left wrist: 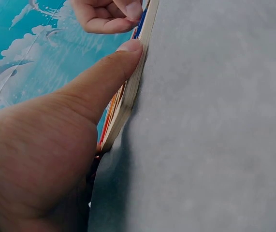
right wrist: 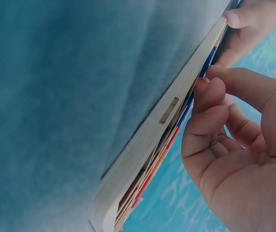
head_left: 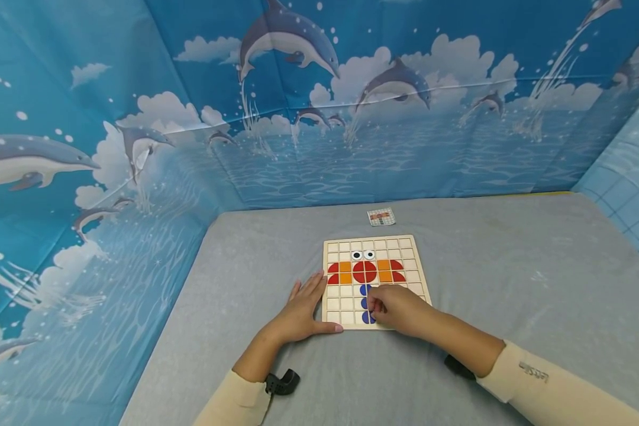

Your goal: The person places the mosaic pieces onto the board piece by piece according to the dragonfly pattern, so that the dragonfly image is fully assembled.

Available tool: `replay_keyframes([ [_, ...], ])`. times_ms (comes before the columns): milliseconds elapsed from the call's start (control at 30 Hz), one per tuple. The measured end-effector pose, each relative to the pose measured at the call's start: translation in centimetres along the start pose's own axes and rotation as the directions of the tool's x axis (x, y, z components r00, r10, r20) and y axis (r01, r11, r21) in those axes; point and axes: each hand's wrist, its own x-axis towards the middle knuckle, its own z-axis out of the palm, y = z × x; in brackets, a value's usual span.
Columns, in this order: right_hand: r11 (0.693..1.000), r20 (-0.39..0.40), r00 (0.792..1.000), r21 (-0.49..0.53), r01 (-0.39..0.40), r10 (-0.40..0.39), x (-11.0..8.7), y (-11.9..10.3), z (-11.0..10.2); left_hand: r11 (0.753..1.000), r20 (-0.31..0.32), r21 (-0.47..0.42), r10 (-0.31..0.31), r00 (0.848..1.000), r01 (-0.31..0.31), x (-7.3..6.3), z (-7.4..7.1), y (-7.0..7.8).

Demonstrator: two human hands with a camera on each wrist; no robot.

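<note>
A square wooden grid board lies on the grey-covered table, bearing red quarter-round, orange and blue tiles and two eye tiles. My left hand rests against the board's left side with fingers fairly straight, its thumb on the near edge, as the left wrist view also shows. Over the lower middle of the grid, my right hand has its fingers curled, thumb and forefinger pinching at a blue tile in the bottom row. The fingers partly hide the blue column; in the right wrist view blue tiles show edge-on.
Beyond the board lies a small picture card with a similar pattern. A blue dolphin-print curtain hangs along the table's back and left side. Black bands sit at both wrists.
</note>
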Motion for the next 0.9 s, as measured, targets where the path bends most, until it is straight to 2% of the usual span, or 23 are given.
replay_keyframes([
  [267,0.997,0.016,0.998,0.06,-0.058,0.057,-0.3,0.0,-0.4,1.0,0.004,-0.021,-0.009,1.0,0.009,0.2,0.1,0.1],
  [400,0.993,0.019,0.997,0.093,-0.076,0.075,-0.6,0.3,-1.1,0.998,-0.003,-0.056,-0.034,0.999,0.034,0.3,0.0,0.3],
  [533,0.99,-0.001,0.996,0.11,-0.091,0.091,-1.0,0.9,-2.0,0.991,-0.043,-0.115,-0.077,0.996,0.071,0.4,0.0,0.6],
  [667,0.984,-0.043,0.993,0.15,-0.1,0.108,-1.6,1.4,-3.3,0.988,-0.125,-0.138,-0.081,0.989,0.064,0.2,-0.2,0.8],
  [733,0.979,-0.068,0.99,0.171,-0.108,0.121,-2.0,1.6,-4.2,0.988,-0.187,-0.147,-0.073,0.98,0.046,0.0,-0.6,1.0],
  [800,0.976,-0.093,0.987,0.188,-0.113,0.133,-2.4,1.8,-5.0,0.986,-0.261,-0.163,-0.058,0.963,0.015,-0.2,-1.2,1.1],
  [900,0.972,-0.144,0.977,0.197,-0.126,0.155,-3.0,2.2,-6.1,0.978,-0.379,-0.208,-0.054,0.924,-0.028,-0.7,-2.6,1.0],
])
